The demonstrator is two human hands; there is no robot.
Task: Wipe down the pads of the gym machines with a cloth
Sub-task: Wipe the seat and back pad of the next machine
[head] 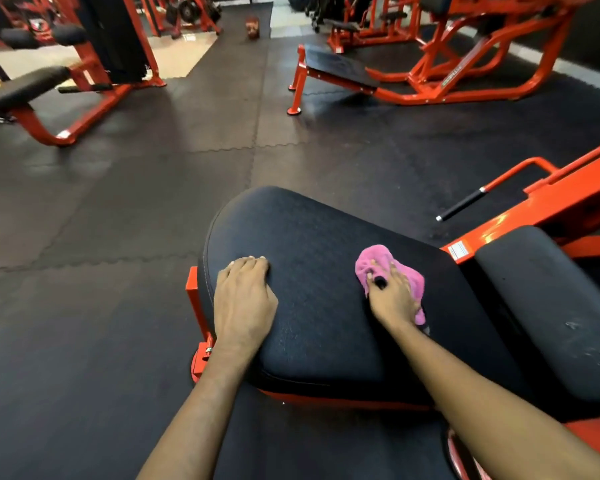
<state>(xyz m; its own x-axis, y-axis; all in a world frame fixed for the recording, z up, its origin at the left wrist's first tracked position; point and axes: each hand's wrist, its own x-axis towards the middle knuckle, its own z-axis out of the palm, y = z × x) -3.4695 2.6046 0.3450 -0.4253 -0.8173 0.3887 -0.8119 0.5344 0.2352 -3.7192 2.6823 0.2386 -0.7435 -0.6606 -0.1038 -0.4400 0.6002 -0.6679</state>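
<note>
A large black seat pad (312, 237) on an orange frame fills the lower middle of the head view. My right hand (392, 299) presses a pink cloth (378, 261) flat on the pad's right part, fingers gripping it. My left hand (245, 299) rests on the pad's left edge with the fingers curled down, holding nothing. A second black pad (548, 306) adjoins on the right and shows pale smudges near its lower right.
Orange machines stand around: a bench with black pads (21, 88) at far left, an inclined board (340, 65) at upper right, a handle bar (465, 204) to the right. Dark rubber floor tiles (118, 202) stretch between them. A small brown object (252, 27) lies far ahead.
</note>
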